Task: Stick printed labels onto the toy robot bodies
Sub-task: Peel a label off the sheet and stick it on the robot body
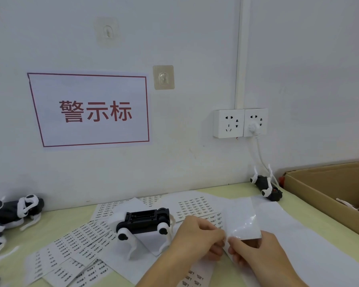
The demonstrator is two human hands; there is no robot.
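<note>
Head view — two hands, left hand [197, 235] and right hand [255, 253], pinch one label sheet [243, 220].

Both forearms enter from the lower edge of the head view and converge toward the centre. The left hand [197, 237] is positioned palm-down, back of the hand facing the camera, knuckles raised and fingers curled downward and inward; its fingertips [221, 242] are pinched together at the point where the two hands meet. The right hand [255, 253] lies just beside it, fingers curled, thumb [236, 244] directed toward the left hand's fingertips in a pinching pose. The two hands are touching or nearly touching at the fingertips. Both wrists are bare and roughly straight.
</note>
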